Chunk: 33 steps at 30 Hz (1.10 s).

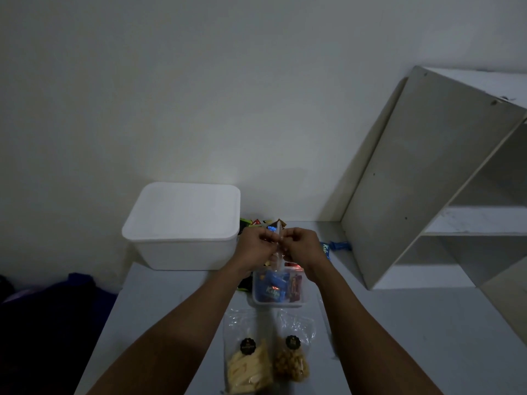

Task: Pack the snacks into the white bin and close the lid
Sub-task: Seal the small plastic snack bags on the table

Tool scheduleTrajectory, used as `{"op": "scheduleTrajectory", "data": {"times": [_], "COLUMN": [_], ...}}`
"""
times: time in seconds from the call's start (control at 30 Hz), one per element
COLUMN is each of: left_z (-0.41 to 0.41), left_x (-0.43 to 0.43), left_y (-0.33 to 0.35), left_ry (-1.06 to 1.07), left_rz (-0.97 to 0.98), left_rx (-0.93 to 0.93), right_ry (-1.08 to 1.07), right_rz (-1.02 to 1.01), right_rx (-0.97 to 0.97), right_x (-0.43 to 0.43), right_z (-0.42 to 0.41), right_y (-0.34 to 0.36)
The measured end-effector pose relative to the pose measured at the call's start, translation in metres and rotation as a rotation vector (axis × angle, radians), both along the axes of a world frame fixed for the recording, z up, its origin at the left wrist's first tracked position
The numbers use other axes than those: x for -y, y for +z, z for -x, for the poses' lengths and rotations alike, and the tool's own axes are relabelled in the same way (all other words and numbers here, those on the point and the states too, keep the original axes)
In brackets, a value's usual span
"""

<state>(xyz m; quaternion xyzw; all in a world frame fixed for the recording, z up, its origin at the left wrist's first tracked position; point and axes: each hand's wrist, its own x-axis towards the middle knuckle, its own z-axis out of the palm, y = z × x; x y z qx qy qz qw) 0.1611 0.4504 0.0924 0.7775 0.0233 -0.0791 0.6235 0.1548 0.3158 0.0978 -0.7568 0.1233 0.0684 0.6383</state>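
Observation:
The white bin stands at the back left of the table, with its white lid lying on top. Right of it, my left hand and my right hand together pinch a thin clear plastic piece, held upright on edge; I cannot tell what it is. Just below my hands sits a small clear tub holding blue and red wrapped snacks. Two clear bags lie nearer me: one of pale sticks and one of round golden snacks.
Loose wrapped snacks lie behind my hands by the bin, and blue wrappers lie to the right. A white shelf unit rises at the right. Dark cloth lies off the table's left edge.

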Motion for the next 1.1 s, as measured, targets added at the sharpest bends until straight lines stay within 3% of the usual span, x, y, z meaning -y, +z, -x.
{"op": "scheduleTrajectory", "data": {"times": [0.4,0.73,0.83,0.97,1.1], "left_z": [0.002,0.006,0.009,0.013,0.016], "left_x": [0.009,0.016,0.018,0.031,0.056], "left_y": [-0.007,-0.015,-0.016,-0.025,-0.040], "left_ry": [-0.013,-0.024,-0.086,-0.283,-0.241], "left_rz": [0.050,0.061,0.080,0.055,0.194], "left_rx": [0.010,-0.025,-0.091,-0.201,-0.327], "right_ry": [0.066,0.107,0.107,0.304,0.291], "right_rz": [0.187,-0.009,0.104,0.305,0.262], "right_rx": [0.071,-0.023,0.018,-0.098,-0.205], "right_x": [0.009,0.037,0.060,0.087,0.105], "right_z": [0.005,0.023,0.033,0.046,0.068], "right_y": [-0.001,-0.001,-0.011,-0.042,-0.069]}}
